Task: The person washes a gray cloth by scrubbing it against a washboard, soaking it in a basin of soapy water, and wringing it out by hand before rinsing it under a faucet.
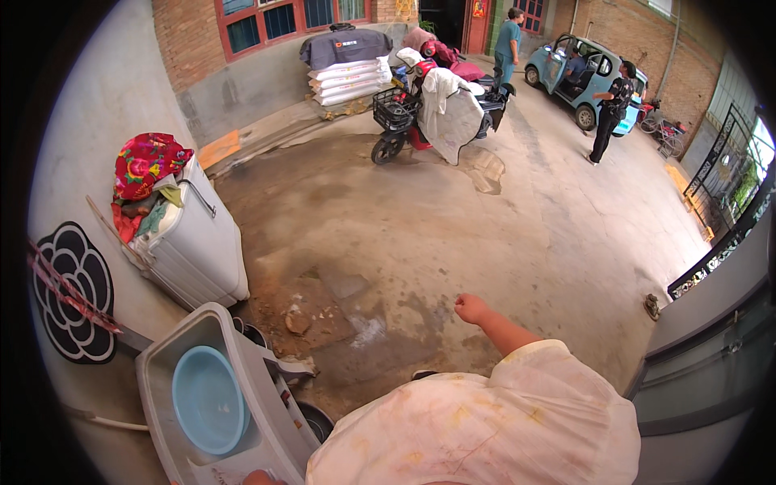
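My right hand (470, 308) hangs over the concrete floor right of centre, its fingers curled, with no object visible in it. At the bottom edge, only a small part of my left hand (262, 477) shows, at the near end of a grey sink (225, 327); its fingers are mostly cut off, and whether it holds something is not clear. A light blue plastic basin (209, 400) rests in the sink, a little beyond that hand.
A white washing machine (200, 242) topped with cloths stands against the left wall. Ahead are a covered scooter (448, 112), stacked white sacks (345, 82) and a small blue car (585, 76) with people beside and inside it. A dark metal gate (721, 157) is at right.
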`<state>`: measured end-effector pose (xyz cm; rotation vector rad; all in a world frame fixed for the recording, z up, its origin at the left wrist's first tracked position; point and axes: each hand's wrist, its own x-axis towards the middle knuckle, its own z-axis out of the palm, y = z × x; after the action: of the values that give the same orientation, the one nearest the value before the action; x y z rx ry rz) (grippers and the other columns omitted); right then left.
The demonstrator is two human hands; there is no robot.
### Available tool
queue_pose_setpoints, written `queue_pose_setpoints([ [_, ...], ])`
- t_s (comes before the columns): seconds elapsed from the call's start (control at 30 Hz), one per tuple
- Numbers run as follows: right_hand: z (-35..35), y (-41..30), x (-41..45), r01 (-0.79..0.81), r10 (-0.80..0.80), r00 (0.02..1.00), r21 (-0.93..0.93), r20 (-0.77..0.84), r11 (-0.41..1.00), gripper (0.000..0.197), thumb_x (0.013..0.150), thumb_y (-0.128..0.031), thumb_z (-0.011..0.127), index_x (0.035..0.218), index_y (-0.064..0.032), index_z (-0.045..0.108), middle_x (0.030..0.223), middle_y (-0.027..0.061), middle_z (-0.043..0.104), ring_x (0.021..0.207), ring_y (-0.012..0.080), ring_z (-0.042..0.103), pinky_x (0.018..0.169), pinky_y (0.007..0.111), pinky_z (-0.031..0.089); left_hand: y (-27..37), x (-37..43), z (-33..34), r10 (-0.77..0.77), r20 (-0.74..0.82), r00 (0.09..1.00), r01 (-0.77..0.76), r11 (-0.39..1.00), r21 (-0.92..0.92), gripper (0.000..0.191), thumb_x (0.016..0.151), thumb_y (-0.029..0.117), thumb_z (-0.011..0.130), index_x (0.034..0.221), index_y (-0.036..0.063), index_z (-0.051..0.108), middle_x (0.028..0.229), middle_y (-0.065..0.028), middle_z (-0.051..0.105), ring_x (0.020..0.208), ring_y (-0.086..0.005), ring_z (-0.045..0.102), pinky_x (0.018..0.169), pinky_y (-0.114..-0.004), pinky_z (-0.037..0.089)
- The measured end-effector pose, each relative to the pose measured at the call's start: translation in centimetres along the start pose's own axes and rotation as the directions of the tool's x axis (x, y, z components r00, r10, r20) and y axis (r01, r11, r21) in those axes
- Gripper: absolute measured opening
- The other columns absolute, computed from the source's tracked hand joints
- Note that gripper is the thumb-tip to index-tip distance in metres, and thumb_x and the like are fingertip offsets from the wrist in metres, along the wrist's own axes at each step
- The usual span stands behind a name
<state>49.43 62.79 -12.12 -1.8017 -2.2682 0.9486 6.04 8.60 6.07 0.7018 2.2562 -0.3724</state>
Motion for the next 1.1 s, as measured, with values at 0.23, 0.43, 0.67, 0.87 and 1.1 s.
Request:
queue_pose_setpoints([
  [0.23,0.5,-6.8,1.8,0.081,-0.081,0.997,-0.004,0.005,0.997,0.031,0.085,-0.029,0.063,0.105,-0.0069,0.073,0.103,0.018,0.073,0.1,0.0351,0.069,0.089,0.044,0.054,-5.2,5.1,4.6,0.023,-0.088,0.996,-0.016,0.996,0.085,0.05,0.07,0.049,0.074,0.09,0.0033,0.077,0.097,-0.0257,0.072,0.096,-0.0391,0.07,0.087,-0.046,0.056],
  [0.43,7.6,-22.4,7.3,0.498,-0.505,0.861,0.093,0.068,0.862,0.026,0.095,-0.021,0.061,0.112,-0.0042,0.071,0.097,0.0142,0.074,0.086,0.0263,0.072,0.08,0.038,0.056,-5.5,4.6,6.5,-0.101,-0.165,0.981,0.087,0.992,-0.087,0.041,0.07,0.038,0.073,0.092,0.0036,0.076,0.099,-0.0217,0.073,0.093,-0.036,0.072,0.085,-0.048,0.057],
  [0.67,18.0,-43.1,1.6,0.772,-0.892,0.36,0.45,0.272,0.449,0.02,0.095,-0.014,0.061,0.111,-0.002,0.068,0.097,0.0127,0.068,0.082,0.0269,0.064,0.077,0.039,0.052,-3.5,1.9,2.9,-0.244,-0.237,0.94,0.19,0.955,-0.229,0.024,0.068,0.023,0.068,0.082,0.0056,0.077,0.088,-0.0186,0.074,0.087,-0.0351,0.073,0.077,-0.045,0.058],
  [0.87,21.8,-53.4,-10.0,0.923,-0.986,-0.126,0.378,0.111,-0.075,0.017,0.092,-0.006,0.057,0.106,-0.0028,0.066,0.1,0.0159,0.066,0.091,0.0366,0.064,0.082,0.043,0.051,-6.3,-1.1,7.9,-0.368,-0.33,0.869,0.078,0.761,-0.644,0.022,0.074,0.024,0.069,0.079,0.0025,0.073,0.084,-0.0195,0.072,0.083,-0.0349,0.071,0.075,-0.043,0.056],
  [1.1,29.9,-54.5,-10.0,0.972,-0.936,0.056,0.194,0.347,0.13,0.015,0.091,-0.016,0.058,0.101,-0.0089,0.068,0.098,0.0137,0.069,0.091,0.0357,0.065,0.08,0.046,0.052,-17.5,1.1,13.6,-0.889,-0.325,0.323,-0.258,0.247,-0.934,0.026,0.083,0.022,0.072,0.103,0.005,0.07,0.095,-0.0153,0.073,0.088,-0.0291,0.07,0.078,-0.04,0.055],
])
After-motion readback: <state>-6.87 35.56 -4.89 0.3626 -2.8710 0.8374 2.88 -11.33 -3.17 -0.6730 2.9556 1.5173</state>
